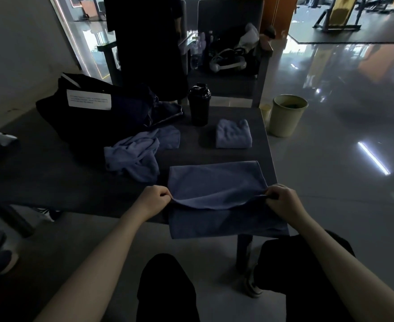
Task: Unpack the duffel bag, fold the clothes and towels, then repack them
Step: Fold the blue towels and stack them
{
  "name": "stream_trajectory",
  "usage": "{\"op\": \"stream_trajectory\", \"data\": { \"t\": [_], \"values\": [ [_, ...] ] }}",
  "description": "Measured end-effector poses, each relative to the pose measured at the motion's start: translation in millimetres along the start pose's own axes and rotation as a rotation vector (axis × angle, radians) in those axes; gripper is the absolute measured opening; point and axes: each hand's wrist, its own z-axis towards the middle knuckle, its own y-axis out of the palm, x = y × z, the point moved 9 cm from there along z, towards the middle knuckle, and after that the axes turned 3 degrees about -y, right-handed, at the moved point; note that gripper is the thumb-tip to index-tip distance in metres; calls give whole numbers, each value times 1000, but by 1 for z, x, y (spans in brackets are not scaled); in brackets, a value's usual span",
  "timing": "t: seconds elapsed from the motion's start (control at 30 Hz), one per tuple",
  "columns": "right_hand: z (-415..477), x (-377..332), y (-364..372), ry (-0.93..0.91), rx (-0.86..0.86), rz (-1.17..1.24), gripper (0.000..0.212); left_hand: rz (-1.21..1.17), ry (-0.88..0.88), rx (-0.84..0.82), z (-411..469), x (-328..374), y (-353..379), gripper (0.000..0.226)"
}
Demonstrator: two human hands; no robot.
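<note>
Dim room, dark table [75, 173]; left hand [153, 198] and right hand [281, 199] each pinch the blue towel [216, 182]; best carry both corners evenly, edges matched.

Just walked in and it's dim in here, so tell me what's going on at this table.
A seated person is folding a blue towel on the dark table. The left hand and the right hand each pinch an edge of it, holding a fold raised, while its near part hangs over the table's edge. One folded towel lies beside a black shaker bottle. A crumpled towel lies next to the black duffel bag, not yet folded.
</note>
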Motion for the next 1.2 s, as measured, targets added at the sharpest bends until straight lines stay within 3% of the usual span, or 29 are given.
{"op": "stream_trajectory", "data": {
  "t": [0.07,0.2,0.27,0.37,0.4,0.53,0.67,0.77,0.83,0.93,1.1,1.2],
  "values": [
    [-2,1,1,11,-34,-70,6,11,-10,-39,1,-1,5,24],
    [4,-1,1,84,-75,-213,44,-8,-22,23,11,0,3,24],
    [12,-4,-6,107,12,-198,37,16,1,133,21,6,-4,20],
    [32,-3,0,141,-2,-209,16,67,41,222,45,16,-6,26],
    [40,-2,6,144,-49,-217,16,96,42,204,55,18,-3,33],
    [67,4,35,125,-303,-316,61,354,26,39,92,18,19,62],
    [79,18,53,167,-405,-451,61,458,-2,-14,120,11,26,52],
    [88,20,52,134,-307,-499,51,311,-19,-30,132,10,24,20],
    [97,19,51,137,-214,-304,51,188,-49,-60,138,8,23,6],
    [113,19,51,175,-133,-30,54,151,-38,14,146,16,11,7],
    [133,0,35,138,70,-2,44,128,-21,191,160,29,-11,6],
    [129,-8,28,150,147,-100,41,343,18,268,160,38,-12,38]
  ]
}}
